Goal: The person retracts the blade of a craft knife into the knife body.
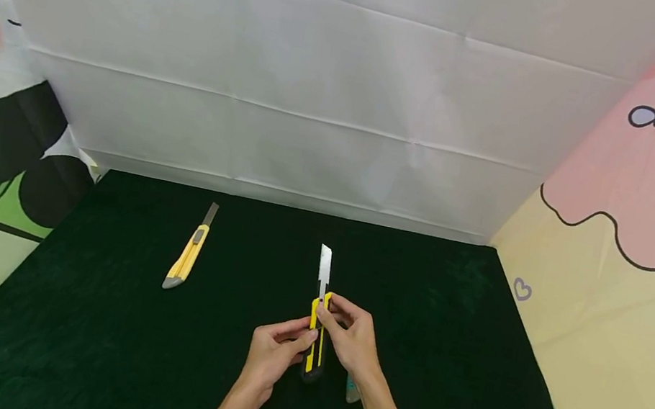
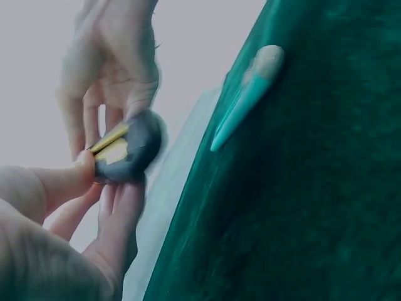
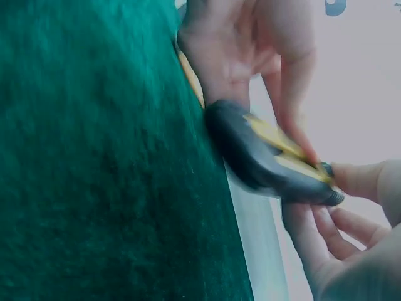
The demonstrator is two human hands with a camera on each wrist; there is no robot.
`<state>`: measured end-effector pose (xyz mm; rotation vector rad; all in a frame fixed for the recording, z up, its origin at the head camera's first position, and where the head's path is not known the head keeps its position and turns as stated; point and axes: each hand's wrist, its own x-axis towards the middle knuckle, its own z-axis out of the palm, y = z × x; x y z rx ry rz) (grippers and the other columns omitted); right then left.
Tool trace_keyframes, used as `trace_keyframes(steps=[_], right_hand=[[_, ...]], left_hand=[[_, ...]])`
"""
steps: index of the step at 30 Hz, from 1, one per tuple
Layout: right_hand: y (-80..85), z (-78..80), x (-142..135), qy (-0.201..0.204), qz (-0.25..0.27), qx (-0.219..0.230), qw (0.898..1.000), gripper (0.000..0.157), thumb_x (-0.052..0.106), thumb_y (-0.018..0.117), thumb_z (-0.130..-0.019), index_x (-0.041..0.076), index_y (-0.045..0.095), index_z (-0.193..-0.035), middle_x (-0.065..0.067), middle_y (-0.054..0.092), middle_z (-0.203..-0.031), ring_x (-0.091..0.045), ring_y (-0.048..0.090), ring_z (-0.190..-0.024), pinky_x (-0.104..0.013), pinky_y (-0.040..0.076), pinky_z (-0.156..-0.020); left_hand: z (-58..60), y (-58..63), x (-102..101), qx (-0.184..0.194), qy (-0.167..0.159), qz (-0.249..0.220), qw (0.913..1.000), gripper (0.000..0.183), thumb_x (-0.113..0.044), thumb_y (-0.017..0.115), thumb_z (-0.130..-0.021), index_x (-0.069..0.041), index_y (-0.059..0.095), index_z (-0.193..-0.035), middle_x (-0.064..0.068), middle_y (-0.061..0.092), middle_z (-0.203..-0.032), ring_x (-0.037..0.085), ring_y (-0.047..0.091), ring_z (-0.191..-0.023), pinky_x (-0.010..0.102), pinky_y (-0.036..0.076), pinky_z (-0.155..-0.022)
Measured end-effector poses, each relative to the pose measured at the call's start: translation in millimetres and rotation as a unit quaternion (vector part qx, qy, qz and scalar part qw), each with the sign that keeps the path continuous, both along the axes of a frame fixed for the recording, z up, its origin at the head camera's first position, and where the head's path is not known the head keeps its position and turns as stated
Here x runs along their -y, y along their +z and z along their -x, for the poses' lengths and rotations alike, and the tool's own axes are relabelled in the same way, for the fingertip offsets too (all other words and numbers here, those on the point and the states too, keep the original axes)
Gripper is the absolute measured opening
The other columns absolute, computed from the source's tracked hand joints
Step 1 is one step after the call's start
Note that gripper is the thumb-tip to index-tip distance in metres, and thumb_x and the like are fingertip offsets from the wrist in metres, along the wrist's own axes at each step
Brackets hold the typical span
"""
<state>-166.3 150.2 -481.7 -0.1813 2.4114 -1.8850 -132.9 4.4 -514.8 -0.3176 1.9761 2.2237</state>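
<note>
Both hands hold one black and yellow utility knife [image 1: 314, 348] over the dark green cloth, its pale blade [image 1: 326, 263] extended and pointing away toward the back wall. The left hand [image 1: 272, 356] pinches the handle from the left, thumb on top. Higher up, near the blade end, the right hand [image 1: 355, 336] grips it between thumb and fingers. In the left wrist view the rounded black butt of the utility knife [image 2: 145, 141] faces the camera. The right wrist view shows the black side of the handle [image 3: 250, 150], with fingers of both hands around it.
A yellow utility knife [image 1: 187, 256] with its blade out lies to the left on the green cloth [image 1: 101, 333]. A teal and whitish knife handle [image 1: 352, 390] lies partly hidden under the right forearm. Behind stands a white sheet wall [image 1: 322, 86]; printed cartoon panels flank both sides.
</note>
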Motion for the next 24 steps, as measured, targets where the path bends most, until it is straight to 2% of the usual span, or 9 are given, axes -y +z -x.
trace_keyframes(steps=[3, 10, 14, 18, 20, 24], right_hand=[[-8.4, 3.8, -1, -0.007, -0.010, -0.002, 1.000, 0.040, 0.027, 0.063, -0.092, 0.009, 0.058, -0.127, -0.005, 0.063, -0.107, -0.019, 0.061, -0.096, -0.038, 0.049, -0.090], [-7.7, 4.2, -4, -0.010, -0.003, 0.001, 1.000, 0.042, 0.035, 0.063, -0.091, 0.014, 0.058, -0.127, -0.002, 0.063, -0.108, -0.018, 0.060, -0.097, -0.039, 0.048, -0.091], [-7.7, 3.7, -4, -0.011, -0.001, 0.022, 1.000, 0.045, 0.039, 0.062, -0.091, 0.017, 0.056, -0.129, -0.002, 0.062, -0.112, -0.017, 0.061, -0.099, -0.038, 0.048, -0.092], [-8.7, 4.5, -5, -0.007, 0.005, 0.036, 0.999, 0.048, 0.042, 0.060, -0.092, 0.017, 0.053, -0.132, -0.004, 0.061, -0.116, -0.018, 0.062, -0.098, -0.040, 0.050, -0.086], [-9.1, 5.6, -5, -0.004, 0.012, 0.040, 0.999, 0.047, 0.041, 0.059, -0.092, 0.017, 0.052, -0.132, -0.005, 0.061, -0.117, -0.020, 0.063, -0.096, -0.042, 0.051, -0.082], [-8.6, 7.3, -5, -0.005, 0.021, 0.041, 0.999, 0.044, 0.035, 0.059, -0.094, 0.014, 0.052, -0.132, -0.007, 0.061, -0.116, -0.021, 0.063, -0.094, -0.042, 0.051, -0.080]], left_hand=[[1.5, 1.7, 1, -0.011, 0.001, 0.009, 0.9999, 0.036, -0.031, 0.071, -0.085, -0.014, 0.068, -0.116, 0.007, 0.066, -0.105, 0.018, 0.062, -0.091, 0.036, 0.054, -0.077], [3.2, 6.9, 1, -0.007, -0.014, 0.001, 0.9999, 0.037, -0.029, 0.071, -0.085, -0.013, 0.067, -0.118, 0.006, 0.065, -0.107, 0.018, 0.061, -0.092, 0.038, 0.054, -0.080], [-0.3, 21.1, 2, -0.005, -0.022, 0.004, 0.9997, 0.034, -0.024, 0.069, -0.088, -0.011, 0.066, -0.119, 0.007, 0.065, -0.109, 0.018, 0.061, -0.091, 0.038, 0.054, -0.080], [-5.5, 39.4, 3, -0.004, -0.028, 0.012, 0.9995, 0.033, -0.023, 0.067, -0.089, -0.009, 0.065, -0.119, 0.008, 0.065, -0.110, 0.018, 0.061, -0.091, 0.036, 0.053, -0.080], [-6.8, 44.1, 4, -0.001, -0.029, 0.013, 0.9995, 0.033, -0.023, 0.067, -0.090, -0.009, 0.065, -0.120, 0.008, 0.066, -0.110, 0.017, 0.061, -0.091, 0.035, 0.052, -0.080], [-4.9, 40.6, 5, 0.005, -0.038, 0.010, 0.9992, 0.036, -0.026, 0.066, -0.090, -0.010, 0.064, -0.122, 0.007, 0.065, -0.111, 0.018, 0.061, -0.093, 0.037, 0.052, -0.082]])
